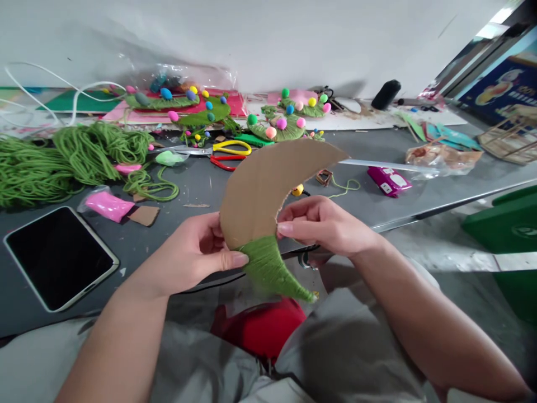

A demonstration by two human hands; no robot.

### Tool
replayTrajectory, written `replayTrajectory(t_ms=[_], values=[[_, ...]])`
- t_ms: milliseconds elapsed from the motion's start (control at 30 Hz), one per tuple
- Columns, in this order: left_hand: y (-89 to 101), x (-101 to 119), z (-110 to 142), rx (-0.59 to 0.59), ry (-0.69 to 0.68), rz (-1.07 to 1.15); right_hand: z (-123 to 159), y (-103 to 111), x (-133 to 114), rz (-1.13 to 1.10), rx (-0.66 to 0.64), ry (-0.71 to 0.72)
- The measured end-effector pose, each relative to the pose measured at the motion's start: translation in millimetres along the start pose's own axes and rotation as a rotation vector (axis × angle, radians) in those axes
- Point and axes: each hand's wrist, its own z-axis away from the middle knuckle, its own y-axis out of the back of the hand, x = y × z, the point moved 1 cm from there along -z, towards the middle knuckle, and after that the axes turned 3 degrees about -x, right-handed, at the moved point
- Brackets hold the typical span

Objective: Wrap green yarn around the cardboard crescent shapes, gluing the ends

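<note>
A brown cardboard crescent (pixel 260 184) is held up above the table's front edge. Its lower tip is wrapped in green yarn (pixel 272 266), while the upper part is bare cardboard. My left hand (pixel 201 249) grips the outer edge, with the thumb in front at the top of the wrapping and the fingers partly hidden behind. At the inner curve, just above the yarn, my right hand (pixel 321 224) has its thumb and fingers closed on the cardboard edge. Whether a yarn strand is also between those fingertips, I cannot tell.
Green yarn bundles (pixel 84 157) lie at left, above a tablet-like device (pixel 61 257) and a pink packet (pixel 109 204). Scissors (pixel 226 148) lie beyond the crescent. Green yarn-wrapped pieces with pompoms (pixel 281 129) line the back. A purple pack (pixel 389 180) sits at right.
</note>
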Motion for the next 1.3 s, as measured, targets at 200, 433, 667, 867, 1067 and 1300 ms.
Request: replayTrajectory(t_ms=[200, 433, 667, 867, 1067, 1300], values=[[-4.3, -1.7, -5.8, 0.165, 0.038, -0.131, -8.4, -6.8, 11.2, 0.137, 0.242, 0.054], [-18.4, -12.3, -8.5, 0.174, 0.107, 0.003, -14.7, -1.9, 16.5, 0.302, 0.299, 0.041], [-17.1, 2.5, -4.8, 0.124, 0.157, 0.011, -12.2, 7.5, 12.8, 0.366, 0.107, -0.017], [-6.4, 1.5, -7.2, 0.441, -0.084, -0.142, -12.8, 11.4, 10.8, 0.391, -0.021, -0.021], [-10.8, 0.4, -7.3, 0.338, -0.023, -0.082, -17.1, 11.1, 4.9, 0.519, -0.240, -0.039], [-18.6, 0.3, -7.6, 0.405, 0.031, -0.259, -14.3, -9.5, 1.3, 0.809, 0.250, 0.031]])
